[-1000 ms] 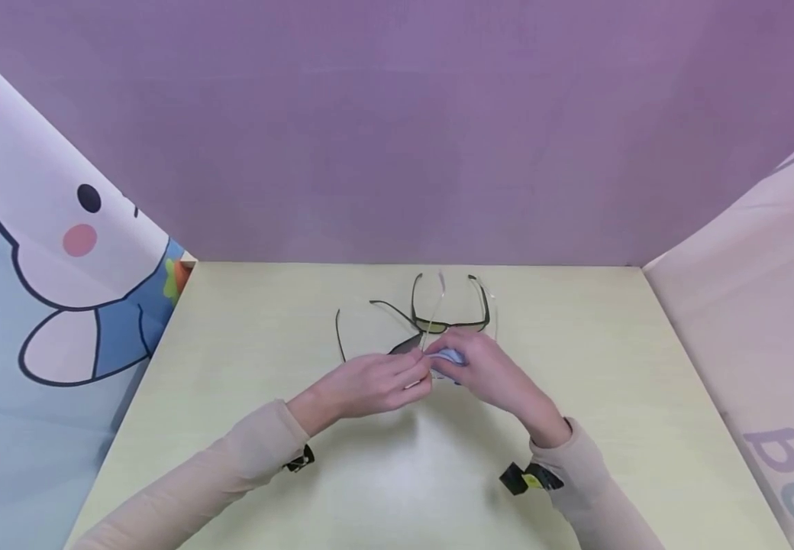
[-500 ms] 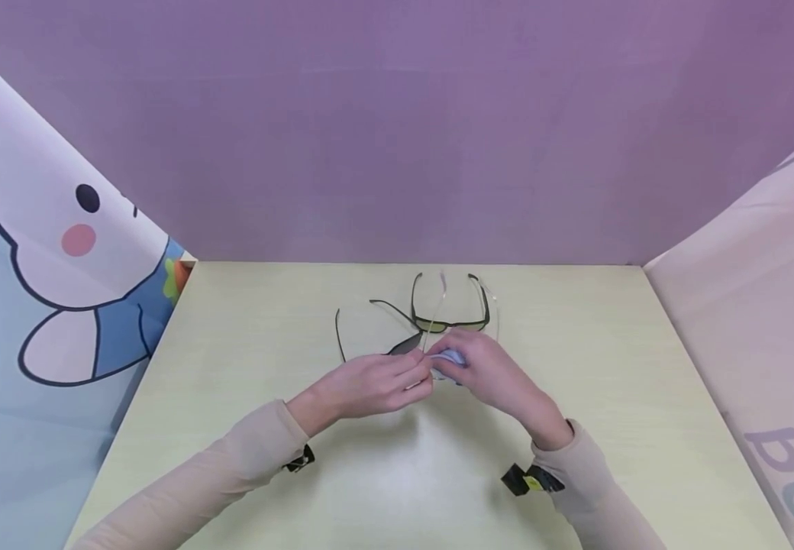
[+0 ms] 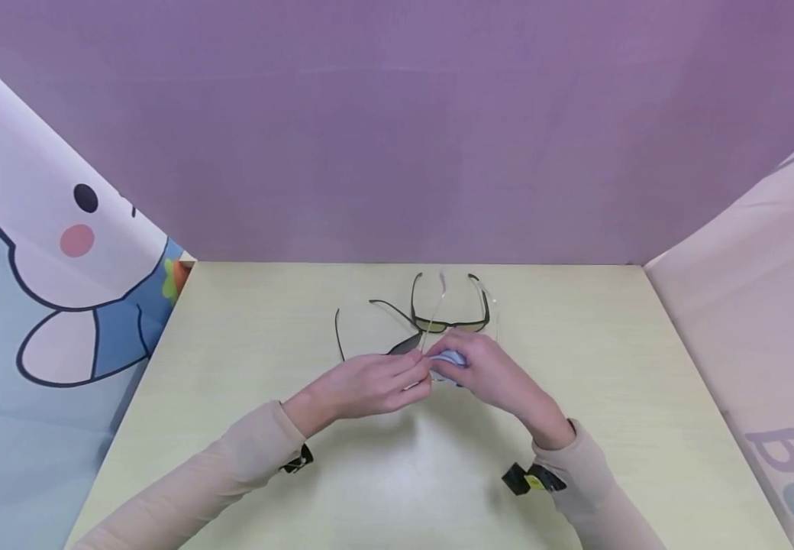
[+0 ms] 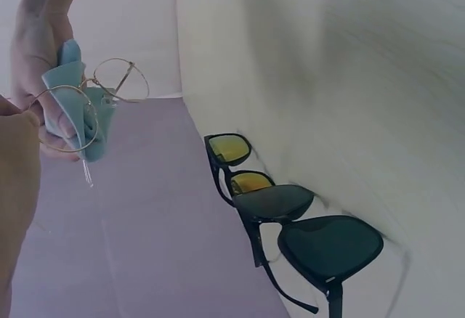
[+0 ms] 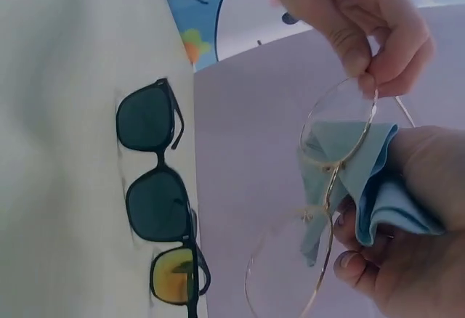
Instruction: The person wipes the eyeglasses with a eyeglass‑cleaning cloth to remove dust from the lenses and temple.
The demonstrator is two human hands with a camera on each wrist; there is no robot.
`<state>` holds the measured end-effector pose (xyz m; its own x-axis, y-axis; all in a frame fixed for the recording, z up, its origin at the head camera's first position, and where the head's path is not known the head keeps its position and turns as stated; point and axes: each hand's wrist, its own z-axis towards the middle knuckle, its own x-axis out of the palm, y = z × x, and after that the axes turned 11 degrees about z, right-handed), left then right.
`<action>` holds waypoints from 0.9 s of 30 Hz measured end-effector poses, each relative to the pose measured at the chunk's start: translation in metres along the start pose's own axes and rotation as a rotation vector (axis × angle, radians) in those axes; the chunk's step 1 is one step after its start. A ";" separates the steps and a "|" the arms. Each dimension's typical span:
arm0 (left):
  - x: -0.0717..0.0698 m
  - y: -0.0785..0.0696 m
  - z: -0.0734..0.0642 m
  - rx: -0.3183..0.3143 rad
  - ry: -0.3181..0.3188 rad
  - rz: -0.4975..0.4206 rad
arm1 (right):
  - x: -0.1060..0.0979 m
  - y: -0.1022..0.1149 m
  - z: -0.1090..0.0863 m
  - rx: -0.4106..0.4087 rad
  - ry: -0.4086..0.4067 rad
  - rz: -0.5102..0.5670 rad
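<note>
Thin gold-rimmed round eyeglasses [image 5: 333, 180] with clear lenses are held up above the table, between both hands. My left hand [image 3: 376, 384] pinches their rim at one outer end, as the right wrist view shows. A light blue cleaning cloth [image 5: 363, 147] is folded in the fingers of my right hand [image 3: 489, 370]. In both wrist views the cloth lies behind the lens nearest the left hand, close by the bridge. One clear temple [image 3: 431, 313] of the eyeglasses points away toward the back of the table.
Black sunglasses [image 4: 330, 249] with dark lenses rest on the pale table [image 3: 576, 458], just beyond my left hand. Behind them, black-framed glasses with yellow lenses [image 4: 231, 149] stand with temples spread. A purple panel [image 3: 397, 153] closes off the back, and printed cloth sheets hang at both sides.
Both hands, the eyeglasses and the cloth keep almost the same place. Only slight shifts at the right fingers and the cloth show.
</note>
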<state>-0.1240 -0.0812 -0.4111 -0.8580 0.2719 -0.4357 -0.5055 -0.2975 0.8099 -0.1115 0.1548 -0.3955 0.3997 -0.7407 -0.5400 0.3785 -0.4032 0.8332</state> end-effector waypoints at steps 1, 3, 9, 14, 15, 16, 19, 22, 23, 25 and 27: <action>0.000 0.000 0.000 -0.005 -0.002 -0.007 | 0.000 0.000 0.000 0.004 0.005 0.012; 0.000 -0.001 0.000 -0.011 -0.009 -0.010 | -0.001 0.001 0.000 0.007 0.017 0.059; -0.001 0.002 0.001 -0.009 -0.009 0.004 | -0.002 0.003 0.000 0.006 0.018 0.149; -0.001 0.002 0.001 0.008 0.007 0.014 | -0.002 0.000 0.000 0.016 0.004 0.025; -0.001 0.002 0.001 0.007 0.007 0.011 | -0.002 0.000 0.000 0.018 0.002 0.006; -0.001 0.002 0.000 0.005 0.007 0.007 | -0.002 0.000 0.000 0.020 0.000 0.001; 0.000 0.001 0.000 -0.009 -0.003 -0.006 | -0.003 0.002 -0.001 0.021 0.008 0.061; 0.000 0.002 0.001 -0.025 -0.015 -0.010 | -0.004 0.005 -0.001 0.011 0.005 0.126; 0.000 0.002 0.001 -0.028 -0.018 -0.008 | -0.004 0.006 -0.001 0.008 0.005 0.140; 0.000 0.001 0.001 -0.028 -0.019 -0.004 | -0.004 0.006 -0.001 0.006 0.000 0.130; -0.001 0.000 0.000 -0.025 -0.014 -0.001 | -0.004 0.004 -0.002 0.009 -0.008 0.098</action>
<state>-0.1236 -0.0810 -0.4105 -0.8562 0.2850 -0.4308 -0.5087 -0.3202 0.7992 -0.1102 0.1569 -0.3899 0.4277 -0.7809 -0.4553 0.3306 -0.3337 0.8828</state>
